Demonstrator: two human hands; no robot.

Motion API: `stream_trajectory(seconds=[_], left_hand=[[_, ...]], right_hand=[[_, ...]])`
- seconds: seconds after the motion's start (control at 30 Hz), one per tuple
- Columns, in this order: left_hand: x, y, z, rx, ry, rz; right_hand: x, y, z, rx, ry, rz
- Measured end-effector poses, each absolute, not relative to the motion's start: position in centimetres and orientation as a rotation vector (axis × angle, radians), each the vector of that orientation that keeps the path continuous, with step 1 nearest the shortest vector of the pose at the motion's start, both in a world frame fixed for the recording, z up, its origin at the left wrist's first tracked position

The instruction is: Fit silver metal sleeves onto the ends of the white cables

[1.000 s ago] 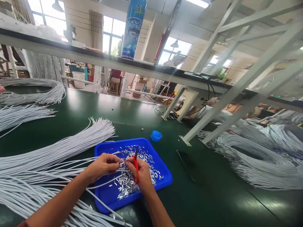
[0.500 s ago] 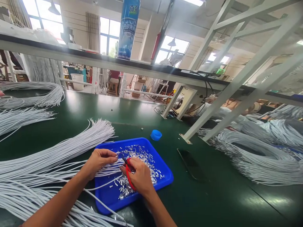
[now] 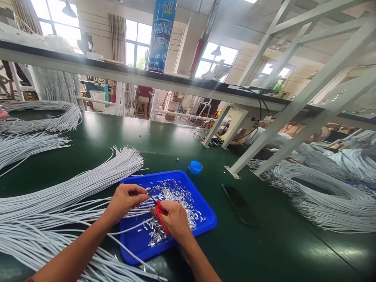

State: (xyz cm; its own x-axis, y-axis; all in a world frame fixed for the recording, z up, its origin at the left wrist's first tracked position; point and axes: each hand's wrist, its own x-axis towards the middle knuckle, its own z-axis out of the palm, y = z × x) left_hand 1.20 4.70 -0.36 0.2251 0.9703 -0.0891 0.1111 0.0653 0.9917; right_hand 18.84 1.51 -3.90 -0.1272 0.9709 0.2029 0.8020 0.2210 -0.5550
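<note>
1. The left hand (image 3: 125,200), at centre of the frame, has its thumb and forefinger pinched together on what looks like a white cable end (image 3: 148,190).
2. The right hand (image 3: 176,220), just right of it, is curled round a red-handled tool (image 3: 161,217); the dark tip points up and left, close to the left fingertips. Whether the tip touches the cable is too small to tell.
3. Both hands are over the blue tray (image 3: 131,239), where many small shiny metal pieces (image 3: 176,200) lie scattered.
4. I judge the work on this one cable to be under way, not finished, since tool and fingers meet at its end.
5. Plenty seems left: loose white cables (image 3: 38,241) fill the lower left, some reaching over the tray, and a thick cable bundle (image 3: 100,178) lies above them at left.
6. What is done is harder to say. A coiled bundle (image 3: 323,213) at the right of the frame may be finished, but its ends do not show clearly enough to confirm it.
</note>
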Motion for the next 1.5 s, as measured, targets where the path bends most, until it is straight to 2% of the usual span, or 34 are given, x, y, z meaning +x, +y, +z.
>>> stream_trajectory(seconds=[0.2, 0.57, 0.73, 0.83, 0.97, 1.03, 1.1, 1.2, 1.27, 1.43, 1.5], left_hand=[[1.2, 4.6, -0.4, 1.461, 1.123, 0.941], [0.8, 4.9, -0.7, 1.053, 0.822, 0.62], [0.7, 5.4, -1.2, 1.001, 0.892, 0.737], [0.8, 5.5, -1.3, 1.083, 0.908, 0.831], [1.3, 4.8, -1.4, 1.31, 0.879, 0.793], [1.7, 4.3, -1.5, 1.401, 0.899, 0.754], [2.1, 3.9, -1.7, 1.441, 0.982, 0.749], [2.5, 3.6, -1.9, 1.289, 1.062, 0.739], [2.4, 3.8, -1.9, 1.119, 0.993, 0.678], [1.3, 4.6, -1.9, 0.876, 0.797, 0.457], [1.1, 4.6, -1.6, 0.879, 0.775, 0.429]], right_hand=[[18.8, 1.7, -4.3, -1.619, -1.901, 0.563], [18.0, 1.6, -4.5, -1.519, -1.946, 0.501], [19.4, 1.8, -3.2, -1.578, -1.967, 0.525], [19.8, 1.9, -2.8, -1.582, -1.683, 0.722], [18.5, 1.6, -3.3, -1.171, -1.235, 1.226], [17.8, 1.3, -3.6, -1.117, -1.214, 1.262], [17.3, 1.1, -3.9, -1.174, -1.391, 0.981], [17.2, 1.0, -4.2, -1.152, -1.711, 0.116], [17.4, 1.1, -4.4, -1.05, -1.787, -0.27], [18.0, 1.0, -4.5, -0.882, -1.874, -0.535], [17.8, 0.8, -4.2, -0.876, -1.843, -0.399]])
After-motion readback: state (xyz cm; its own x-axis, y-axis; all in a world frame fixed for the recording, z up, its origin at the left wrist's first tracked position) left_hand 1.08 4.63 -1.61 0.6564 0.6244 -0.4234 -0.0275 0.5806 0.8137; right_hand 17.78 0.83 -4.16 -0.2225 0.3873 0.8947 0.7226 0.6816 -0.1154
